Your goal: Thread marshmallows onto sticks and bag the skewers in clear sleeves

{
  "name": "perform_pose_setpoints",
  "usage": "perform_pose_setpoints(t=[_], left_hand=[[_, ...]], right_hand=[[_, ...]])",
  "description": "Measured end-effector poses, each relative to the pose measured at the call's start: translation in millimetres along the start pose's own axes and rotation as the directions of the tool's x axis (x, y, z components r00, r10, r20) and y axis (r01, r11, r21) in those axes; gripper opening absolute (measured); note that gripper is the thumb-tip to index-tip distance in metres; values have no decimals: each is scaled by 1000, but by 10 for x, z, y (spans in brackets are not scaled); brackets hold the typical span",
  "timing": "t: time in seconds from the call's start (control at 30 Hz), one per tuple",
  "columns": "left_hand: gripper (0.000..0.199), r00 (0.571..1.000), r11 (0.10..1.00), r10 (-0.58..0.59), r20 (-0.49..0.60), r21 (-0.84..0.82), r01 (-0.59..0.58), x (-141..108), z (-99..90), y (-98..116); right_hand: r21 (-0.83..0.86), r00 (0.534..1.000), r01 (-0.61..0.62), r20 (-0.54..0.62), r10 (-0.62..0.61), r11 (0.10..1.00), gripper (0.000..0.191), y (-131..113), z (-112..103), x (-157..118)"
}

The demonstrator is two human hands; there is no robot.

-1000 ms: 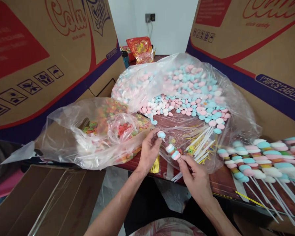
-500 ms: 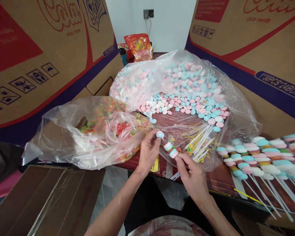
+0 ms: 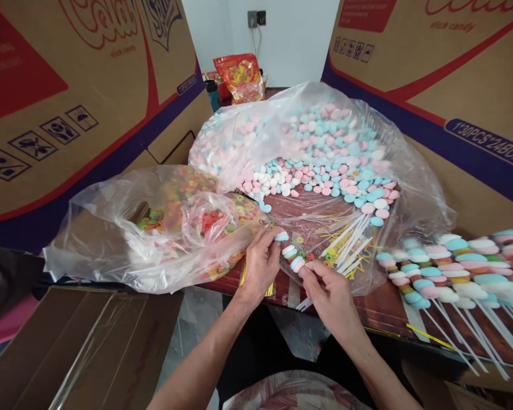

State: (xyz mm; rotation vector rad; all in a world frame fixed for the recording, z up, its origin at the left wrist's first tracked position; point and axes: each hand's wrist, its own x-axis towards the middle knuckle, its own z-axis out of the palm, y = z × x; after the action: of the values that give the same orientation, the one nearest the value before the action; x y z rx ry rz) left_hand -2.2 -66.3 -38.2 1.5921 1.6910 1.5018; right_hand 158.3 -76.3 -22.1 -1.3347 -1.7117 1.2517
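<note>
My left hand point(image 3: 263, 259) is closed in a pinch on a blue, white and pink marshmallow point(image 3: 281, 236). My right hand point(image 3: 331, 287) pinches the lower end of a marshmallow skewer point(image 3: 296, 263), which carries a short row of pastel discs and points up toward the left fingers. Most of its stick is hidden by the right hand. Behind the hands, loose pink, blue and white marshmallows point(image 3: 320, 185) spill from a big clear plastic bag point(image 3: 277, 122). To the left lies another clear bag point(image 3: 111, 250) of coloured candy rings, with a small bag of red pieces point(image 3: 214, 222) on top.
White sticks point(image 3: 353, 245) and yellow twist ties lie right of centre. Finished-looking marshmallow skewers point(image 3: 465, 273) are stacked at the right edge. Large cardboard boxes point(image 3: 123, 108) flank both sides; a red candy pouch point(image 3: 240, 77) and a dark bottle point(image 3: 212, 94) stand at the back.
The marshmallow in my left hand has come closer to the skewer's upper end and tipped a little. The skewer in my right hand has shifted slightly left.
</note>
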Motion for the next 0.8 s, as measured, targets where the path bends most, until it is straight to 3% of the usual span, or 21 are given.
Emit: perform_pose_setpoints(t=[0.23,0.8], left_hand=[[30,1000,1000,16,17,23,-16,-15,0,8],[29,989,995,-50,138,-79,61,-12,-19,-53]], right_hand=[[71,998,0,-69,5,997,33,-2,74,-2],[33,988,43,-150,-38,999,27,31,236,78]])
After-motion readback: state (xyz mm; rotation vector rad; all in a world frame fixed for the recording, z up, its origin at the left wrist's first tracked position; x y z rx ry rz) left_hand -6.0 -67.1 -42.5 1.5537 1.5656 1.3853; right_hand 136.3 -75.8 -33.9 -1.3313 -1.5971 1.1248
